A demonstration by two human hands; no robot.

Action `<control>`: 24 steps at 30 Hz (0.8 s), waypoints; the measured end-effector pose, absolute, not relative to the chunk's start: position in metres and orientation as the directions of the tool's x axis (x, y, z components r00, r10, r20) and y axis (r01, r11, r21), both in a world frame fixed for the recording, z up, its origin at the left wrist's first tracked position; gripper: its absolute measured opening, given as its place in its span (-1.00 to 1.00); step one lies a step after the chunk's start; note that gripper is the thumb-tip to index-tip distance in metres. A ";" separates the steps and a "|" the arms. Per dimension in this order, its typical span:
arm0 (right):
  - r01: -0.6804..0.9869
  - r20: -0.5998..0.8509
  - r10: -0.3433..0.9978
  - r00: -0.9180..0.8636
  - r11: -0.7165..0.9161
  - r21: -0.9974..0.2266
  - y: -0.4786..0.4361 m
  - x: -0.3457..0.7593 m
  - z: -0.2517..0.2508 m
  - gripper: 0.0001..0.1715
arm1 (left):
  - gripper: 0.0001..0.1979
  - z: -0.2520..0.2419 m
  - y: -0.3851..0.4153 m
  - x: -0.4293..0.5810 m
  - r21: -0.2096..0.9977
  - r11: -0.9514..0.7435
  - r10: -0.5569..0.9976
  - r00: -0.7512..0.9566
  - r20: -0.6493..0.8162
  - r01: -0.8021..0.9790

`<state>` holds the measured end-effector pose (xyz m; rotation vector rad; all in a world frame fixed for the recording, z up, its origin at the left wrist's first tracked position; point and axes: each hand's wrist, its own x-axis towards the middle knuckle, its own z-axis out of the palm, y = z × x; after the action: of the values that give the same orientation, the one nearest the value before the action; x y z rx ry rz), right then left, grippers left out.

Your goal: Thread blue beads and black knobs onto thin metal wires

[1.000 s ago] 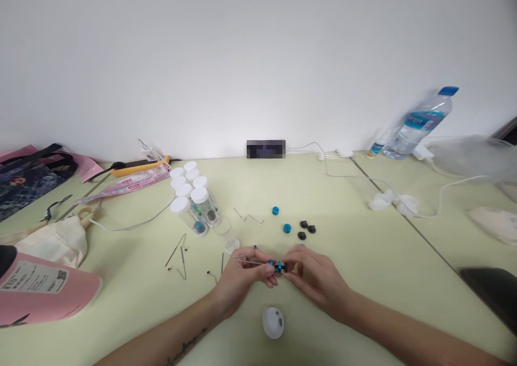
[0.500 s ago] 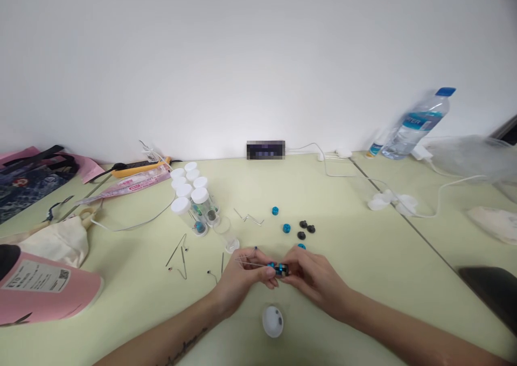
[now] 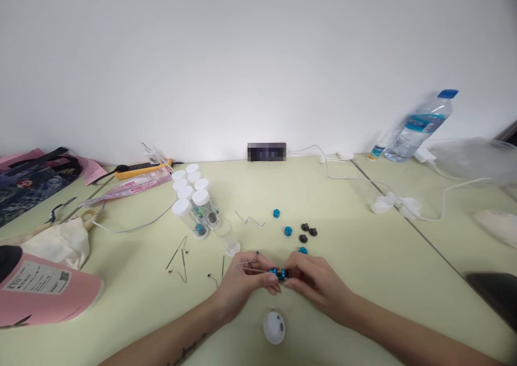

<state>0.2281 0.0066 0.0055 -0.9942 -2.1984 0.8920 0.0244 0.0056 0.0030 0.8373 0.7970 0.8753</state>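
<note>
A small blue-and-black round part (image 3: 278, 274) sits between the fingertips of both hands. My left hand (image 3: 246, 277) pinches its blue end, and a thin bent metal wire (image 3: 251, 269) runs back from there across the fingers. On the other side my right hand (image 3: 315, 280) grips the black end between thumb and fingers; fingertips partly hide the part. Beyond the hands lie several loose blue wheels (image 3: 288, 230) and several black flanged pieces (image 3: 303, 239). Nearer me rests an upturned white cap (image 3: 274, 335) with small dark bits inside.
Capped clear vials (image 3: 202, 198) cluster left of centre, beside an uncapped clear tube (image 3: 226, 236). Bent metal rods (image 3: 184, 264) lie on the left. A pink tumbler (image 3: 48, 290) is at the near left; a water bottle (image 3: 420, 129) leans against the wall at right.
The whole view has shifted slightly, so everything appears a little lower. Both hands keep their hold on the blue-and-black part, with only a slight shift of the right fingers.
</note>
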 end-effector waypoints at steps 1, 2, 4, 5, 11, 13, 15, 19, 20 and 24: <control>0.412 0.220 0.802 -0.556 0.495 -0.765 0.006 0.228 0.005 -0.79 | -0.82 0.003 0.005 0.024 0.864 0.383 0.882 0.408 -0.237 -0.326; 0.401 0.227 0.804 -0.549 0.492 -0.772 0.006 0.228 0.004 -0.81 | -0.82 0.003 0.005 0.025 0.863 0.382 0.884 0.404 -0.236 -0.331; 0.391 0.239 0.803 -0.547 0.497 -0.775 0.006 0.228 0.003 -0.81 | -0.81 0.002 0.005 0.025 0.861 0.383 0.884 0.403 -0.237 -0.334; 0.394 0.232 0.803 -0.549 0.493 -0.776 0.007 0.228 0.003 -0.80 | -0.81 0.002 0.005 0.025 0.862 0.383 0.883 0.405 -0.236 -0.332; 0.441 0.203 0.787 -0.583 0.516 -0.735 0.008 0.228 0.006 -0.62 | -0.81 0.001 0.006 0.025 0.873 0.382 0.874 0.427 -0.233 -0.304; 0.446 0.206 0.777 -0.595 0.533 -0.719 0.009 0.228 0.006 -0.57 | -0.80 0.002 0.005 0.025 0.876 0.385 0.872 0.425 -0.243 -0.291; 0.445 0.205 0.775 -0.597 0.533 -0.720 0.008 0.228 0.006 -0.55 | -0.80 0.003 0.004 0.025 0.877 0.388 0.873 0.420 -0.250 -0.284; 0.399 0.208 0.765 -0.609 0.522 -0.754 0.007 0.229 0.004 -0.47 | -0.80 0.005 0.003 0.025 0.882 0.383 0.875 0.415 -0.251 -0.275; 0.404 0.198 0.768 -0.609 0.516 -0.755 0.007 0.229 0.005 -0.48 | -0.80 0.005 0.003 0.025 0.883 0.380 0.876 0.413 -0.249 -0.275; 0.472 0.161 0.793 -0.588 0.498 -0.727 0.006 0.228 0.008 -0.59 | -0.79 0.003 0.003 0.024 0.890 0.365 0.882 0.409 -0.236 -0.275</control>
<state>0.2280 0.0058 0.0078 -1.0402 -2.2629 0.8872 0.0242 0.0034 0.0035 0.8874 0.8258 0.8633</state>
